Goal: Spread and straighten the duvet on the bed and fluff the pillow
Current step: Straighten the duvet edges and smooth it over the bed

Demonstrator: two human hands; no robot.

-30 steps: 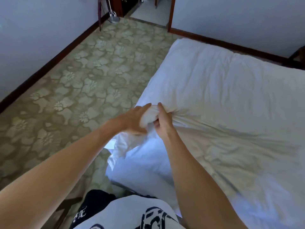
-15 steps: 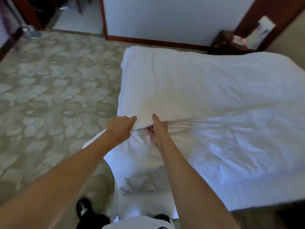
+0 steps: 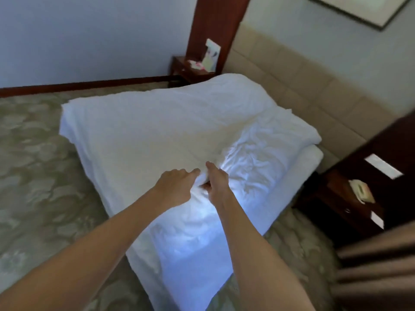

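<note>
My fingers are curled into a bunch of white duvet, both hands pinching the same gathered fold between them. Left hand has it from nine o'clock, thumb stretched over the top of the cloth; right hand clamps from three o'clock, thumb pointing to twelve. Both forearms reach straight out from six o'clock, nearly meeting at the wrists. The duvet fans away toward twelve, smooth at eleven, crumpled at two, draped over the bed. Headboard at one o'clock, patterned carpet at nine, dark nightstand at three.
</note>
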